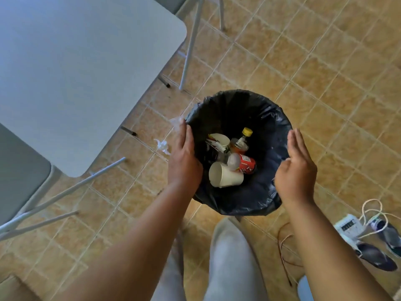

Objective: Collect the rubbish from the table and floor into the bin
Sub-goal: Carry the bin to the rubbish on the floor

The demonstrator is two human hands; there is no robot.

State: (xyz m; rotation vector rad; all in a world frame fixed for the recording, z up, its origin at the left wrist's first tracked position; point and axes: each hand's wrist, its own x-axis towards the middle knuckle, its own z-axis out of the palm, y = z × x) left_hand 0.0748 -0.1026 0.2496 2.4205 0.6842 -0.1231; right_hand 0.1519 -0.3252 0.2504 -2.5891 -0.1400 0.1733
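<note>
A round bin lined with a black bag stands on the tiled floor in front of me. Inside lie two white paper cups, a red-labelled plastic bottle and a small yellow-capped bottle. My left hand rests flat against the bin's left rim, fingers extended. My right hand hovers at the right rim, fingers straight, holding nothing. Crumpled clear plastic lies on the floor just left of the bin, beside my left hand. Another clear scrap shows at my left fingertips.
A grey table with white metal legs fills the upper left. A chair seat sits at the left edge. A white power strip, cables and dark shoes lie on the floor at lower right. My leg stands below the bin.
</note>
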